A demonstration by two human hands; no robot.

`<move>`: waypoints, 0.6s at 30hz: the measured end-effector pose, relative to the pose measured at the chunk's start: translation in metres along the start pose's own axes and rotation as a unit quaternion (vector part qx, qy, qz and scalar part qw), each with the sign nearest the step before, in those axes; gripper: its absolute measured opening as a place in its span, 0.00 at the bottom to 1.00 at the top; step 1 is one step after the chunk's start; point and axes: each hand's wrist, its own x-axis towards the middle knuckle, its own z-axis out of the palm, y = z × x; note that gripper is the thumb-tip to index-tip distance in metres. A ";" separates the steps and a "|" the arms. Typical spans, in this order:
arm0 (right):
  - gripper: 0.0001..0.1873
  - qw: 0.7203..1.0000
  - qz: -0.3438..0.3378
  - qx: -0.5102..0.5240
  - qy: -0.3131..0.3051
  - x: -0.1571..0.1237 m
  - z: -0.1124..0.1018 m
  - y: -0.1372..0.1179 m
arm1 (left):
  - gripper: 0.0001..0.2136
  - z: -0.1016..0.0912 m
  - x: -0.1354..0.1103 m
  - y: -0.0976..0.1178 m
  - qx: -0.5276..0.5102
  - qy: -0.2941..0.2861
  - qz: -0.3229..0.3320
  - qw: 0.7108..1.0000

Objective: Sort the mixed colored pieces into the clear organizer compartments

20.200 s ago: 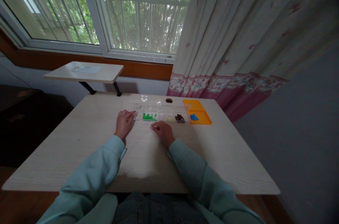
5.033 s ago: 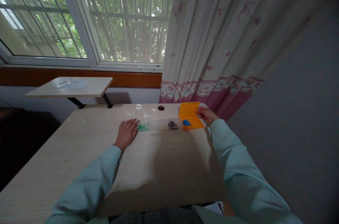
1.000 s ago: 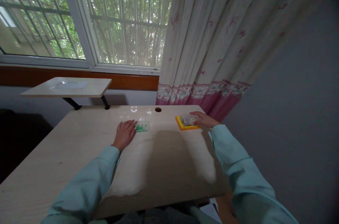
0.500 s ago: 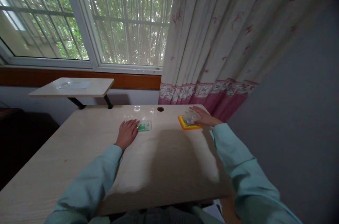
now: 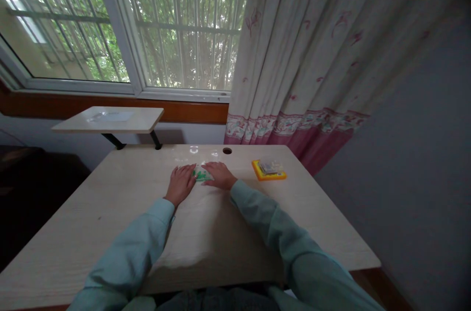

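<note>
A flat clear plastic box (image 5: pixel 201 175) with small green pieces showing in it lies on the desk. My left hand (image 5: pixel 181 184) rests at its left end, fingers stretched out and lying against the edge. Around the box's right end, my right hand (image 5: pixel 220 175) has its thumb on the near side and its fingers on the far side. Its fingertips partly cover the box. Off to the right sits an orange-yellow square case (image 5: pixel 274 176), with a clear plastic container (image 5: pixel 271 166) on top, apart from both hands.
The pale wooden desk (image 5: pixel 147 232) has a round cable hole (image 5: pixel 227 151) near its back edge. A raised shelf (image 5: pixel 143 122) at the back left carries a clear packet (image 5: pixel 116 116). A floral curtain (image 5: pixel 290 95) hangs behind the desk, beside a barred window.
My right hand has left the clear container on the orange-yellow case and moved left to the box with green pieces. My left hand stays at that box. The view has shifted slightly.
</note>
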 end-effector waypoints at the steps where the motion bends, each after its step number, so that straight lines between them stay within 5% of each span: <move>1: 0.16 1.000 0.001 0.000 0.000 0.001 -0.002 0.001 | 0.22 0.000 0.000 0.000 -0.001 0.000 0.000 1.000; 8: 0.25 1.000 0.011 0.017 0.001 -0.027 -0.025 0.033 | 0.21 0.004 0.001 0.000 -0.022 0.003 0.001 1.000; 15: 0.29 0.987 0.080 0.021 0.138 -0.116 -0.098 0.097 | 0.24 0.008 0.001 -0.005 -0.110 0.080 0.016 0.991; 18: 0.29 0.981 0.135 0.024 0.141 -0.153 -0.122 0.126 | 0.24 0.007 0.000 -0.007 -0.161 0.122 0.001 0.980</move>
